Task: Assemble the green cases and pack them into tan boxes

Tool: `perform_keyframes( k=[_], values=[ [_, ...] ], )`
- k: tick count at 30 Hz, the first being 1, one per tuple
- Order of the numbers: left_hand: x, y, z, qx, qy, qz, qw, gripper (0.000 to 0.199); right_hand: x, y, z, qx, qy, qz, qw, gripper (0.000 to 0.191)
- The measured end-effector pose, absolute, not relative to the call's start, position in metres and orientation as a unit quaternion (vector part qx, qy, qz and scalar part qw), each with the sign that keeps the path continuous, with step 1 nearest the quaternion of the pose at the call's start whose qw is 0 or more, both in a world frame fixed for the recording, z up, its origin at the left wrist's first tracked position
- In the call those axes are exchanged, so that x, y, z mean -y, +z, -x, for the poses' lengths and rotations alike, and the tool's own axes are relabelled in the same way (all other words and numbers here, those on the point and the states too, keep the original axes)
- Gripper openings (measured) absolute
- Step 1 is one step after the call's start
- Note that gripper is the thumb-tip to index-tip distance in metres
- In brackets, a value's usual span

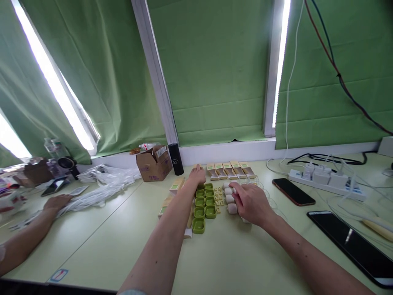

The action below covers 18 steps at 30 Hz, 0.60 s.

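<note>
My left hand (197, 174) reaches to the far end of a column of small cardboard boxes (176, 184). Its fingers look closed; what they hold, if anything, is hidden. Two columns of green square cups (199, 212) lie just below and right of that hand. Small pale yellow pieces (218, 196) line up beside the cups. My right hand (250, 200) is over a column of white rounded pieces (232, 209), fingers curled in among them. I cannot make out whether a piece is in its grip. Thin clear coiled cables (272, 203) lie behind and right of it.
Several open-topped small boxes (230, 171) stand in a row at the back. A brown carton (154, 164) and a black bottle (175, 159) are left of them. Phones (293, 191) and a power strip (327, 184) lie right. Another person's hand (57, 202) rests near white cables (104, 190).
</note>
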<state>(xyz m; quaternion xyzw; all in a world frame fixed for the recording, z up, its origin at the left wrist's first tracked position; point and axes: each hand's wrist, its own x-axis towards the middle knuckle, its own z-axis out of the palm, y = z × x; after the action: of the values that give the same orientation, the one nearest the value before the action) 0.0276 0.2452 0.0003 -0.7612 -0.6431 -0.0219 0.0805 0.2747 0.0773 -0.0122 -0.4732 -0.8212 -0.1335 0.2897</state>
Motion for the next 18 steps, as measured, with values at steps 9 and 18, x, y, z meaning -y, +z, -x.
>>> perform_keyframes(
  k=[9,18],
  values=[
    [-0.203,0.021,-0.018,0.624,-0.129,0.769,0.049,0.051,-0.075,-0.011,-0.275,0.824,-0.139,0.468,0.288,0.031],
    [-0.051,0.023,0.008,0.508,-0.245,0.825,0.047,0.025,-0.077,-0.013,-0.278,0.813,-0.143,0.486,0.287,0.026]
  ],
)
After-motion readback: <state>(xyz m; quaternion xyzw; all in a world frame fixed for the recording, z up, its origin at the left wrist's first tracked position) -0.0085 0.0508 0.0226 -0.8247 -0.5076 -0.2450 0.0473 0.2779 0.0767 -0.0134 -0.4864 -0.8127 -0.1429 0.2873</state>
